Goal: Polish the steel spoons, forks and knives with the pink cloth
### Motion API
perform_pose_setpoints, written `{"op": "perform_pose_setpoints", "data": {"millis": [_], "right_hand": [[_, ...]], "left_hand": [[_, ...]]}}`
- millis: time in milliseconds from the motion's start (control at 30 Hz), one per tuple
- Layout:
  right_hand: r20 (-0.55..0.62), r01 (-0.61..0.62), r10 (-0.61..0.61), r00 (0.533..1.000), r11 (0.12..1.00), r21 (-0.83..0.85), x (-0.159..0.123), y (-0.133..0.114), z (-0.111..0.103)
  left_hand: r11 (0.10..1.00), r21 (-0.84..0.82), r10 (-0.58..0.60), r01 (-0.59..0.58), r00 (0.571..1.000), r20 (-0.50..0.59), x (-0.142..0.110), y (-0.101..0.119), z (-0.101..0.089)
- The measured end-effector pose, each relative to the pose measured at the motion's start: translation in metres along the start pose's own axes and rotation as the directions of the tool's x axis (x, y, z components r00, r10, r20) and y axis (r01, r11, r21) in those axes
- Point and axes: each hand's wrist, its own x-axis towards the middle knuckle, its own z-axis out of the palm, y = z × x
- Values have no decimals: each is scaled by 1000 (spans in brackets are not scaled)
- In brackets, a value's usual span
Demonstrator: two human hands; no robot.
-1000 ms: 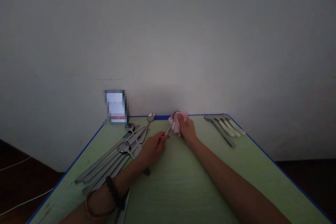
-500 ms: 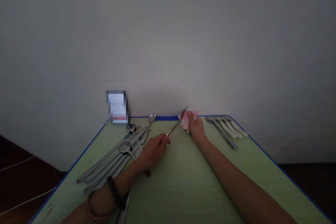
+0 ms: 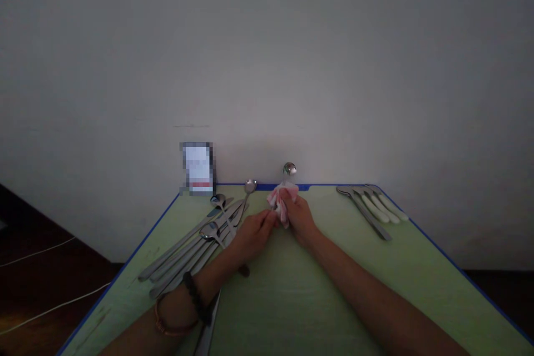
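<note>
My left hand is closed on the handle end of a metal spoon, held out over the middle of the table. The shiny bowl of that spoon sticks up beyond a pink and white cloth. My right hand pinches the cloth around the spoon's handle, close to my left fingertips. Beside and under my left forearm lies a loose pile of knives and spoons, one spoon on top. Another spoon reaches toward the far edge.
At the right, a metal spoon lies beside several pieces of cutlery with cream handles. A phone-like screen, blurred out, stands at the far left corner. The green table has blue edging and meets a grey wall.
My right hand moved right with the cloth to the spoon's bowl, then came back left and down onto the handle. The bowl now shows uncovered. The view has shifted slightly.
</note>
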Motion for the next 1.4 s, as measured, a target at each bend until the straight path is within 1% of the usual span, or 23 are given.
{"op": "perform_pose_setpoints", "data": {"millis": [100,300,400,467,567,633,733,800,833,900,933,967,1033,1100,1133,1167,1233,1267,1333,1367,1400], "right_hand": [[-23,-16,17,1000,999,42,1,0,-1],[21,-61,59,998,992,110,-4,-3,4],[11,-79,78,997,980,181,1,-1,0],[-27,-68,76,997,971,231,9,0,-7],[-62,-43,63,996,959,281,23,-1,-23],[-28,-48,59,998,955,291,30,-5,-37],[108,-113,87,990,957,269,33,-13,-55],[211,-172,122,970,956,238,32,-18,-65],[255,-197,138,957,955,221,30,-19,-68],[328,-233,162,931,954,190,27,-22,-71],[359,-246,171,917,954,173,26,-24,-72],[393,-257,180,902,955,151,24,-26,-71],[462,-276,200,864,955,103,21,-35,-69],[550,-268,226,804,963,-5,18,-49,-66],[599,-236,244,762,967,-94,16,-59,-65],[649,-174,266,713,963,-204,14,-69,-63],[721,1,311,619,918,-397,8,-91,-60],[743,77,316,590,894,-441,4,-101,-57],[773,186,309,555,859,-477,-4,-118,-52],[776,232,294,558,843,-486,-9,-125,-48],[772,272,277,572,824,-497,-13,-130,-44]], "left_hand": [[1000,3,0,-1,1000,23,-2,2,0],[998,61,9,-12,999,49,1,-3,0],[996,85,25,-32,996,87,0,-3,0],[994,96,37,-49,991,125,-2,-1,0],[992,103,59,-77,984,167,-5,2,-1],[991,91,76,-93,981,179,-7,3,-2],[993,44,97,-105,981,168,-9,3,-2],[995,4,100,-101,989,112,-10,2,-2],[995,-17,97,-96,993,64,-10,1,-2],[995,-58,77,-81,995,-65,-7,0,-5],[994,-79,62,-73,988,-139,-5,0,-9],[993,-100,44,-66,976,-213,-2,0,-13],[989,-135,10,-61,937,-349,5,2,-25],[985,-154,4,-81,895,-446,11,7,-40],[983,-156,11,-98,878,-479,13,10,-48],[982,-152,21,-113,862,-507,13,14,-55],[981,-135,45,-142,834,-550,13,23,-68],[979,-132,56,-158,823,-566,11,28,-73],[967,-141,85,-210,795,-601,8,39,-79],[959,-150,97,-239,780,-618,7,45,-80],[948,-165,107,-271,761,-640,5,52,-81]]}}
